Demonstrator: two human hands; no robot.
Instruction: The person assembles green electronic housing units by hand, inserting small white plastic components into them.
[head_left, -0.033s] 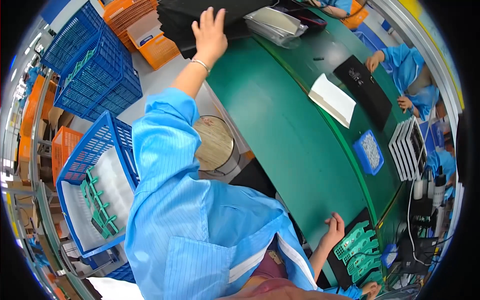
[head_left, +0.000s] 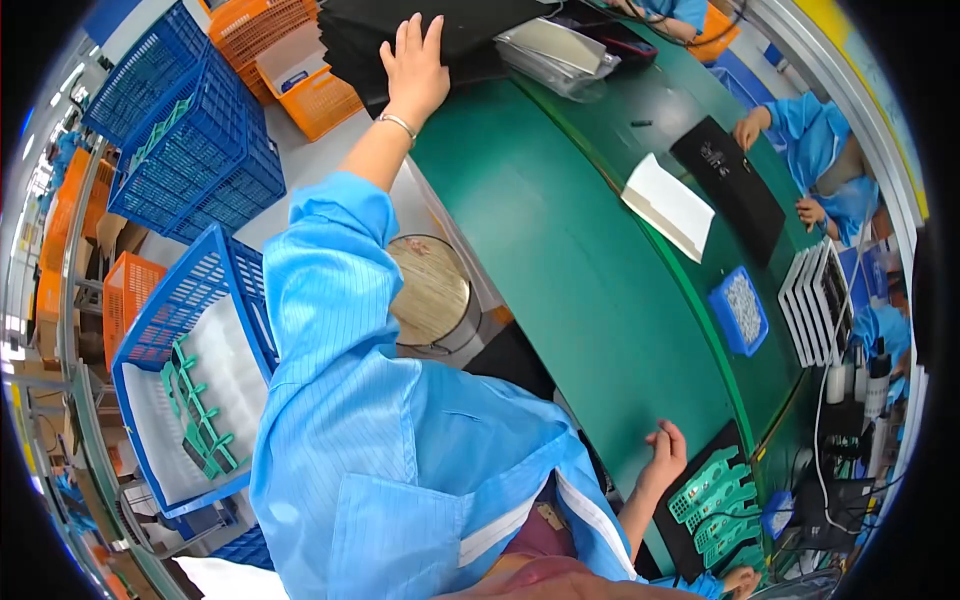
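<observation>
The black sheets (head_left: 440, 40) lie in a stack at the far end of the green bench (head_left: 560, 250), and the left hand (head_left: 415, 65) rests flat on top of them, fingers spread and straight, pressing down rather than closing on anything; no sheet is lifted or pinched as far as the view shows. The arm is stretched well out from the body in a blue sleeve, a thin bracelet at the wrist. The right hand (head_left: 662, 455) sits near the bench's close edge, fingers loosely curled and holding nothing, just beside a black mat that carries green plastic parts (head_left: 715, 495).

Judging from this, the work stands at its start: the stack looks whole and nothing has been brought toward the body. Around the stack lie clear bags (head_left: 555, 50) and orange crates (head_left: 300, 70); blue crates (head_left: 180, 130) stand to the left. A round stool (head_left: 430, 290) sits below the arm, and a nearer blue crate (head_left: 190, 380) holds more green parts. Across the bench another person's hands (head_left: 750, 130) rest on a black panel (head_left: 730, 185) beside a white sheet (head_left: 668, 205).
</observation>
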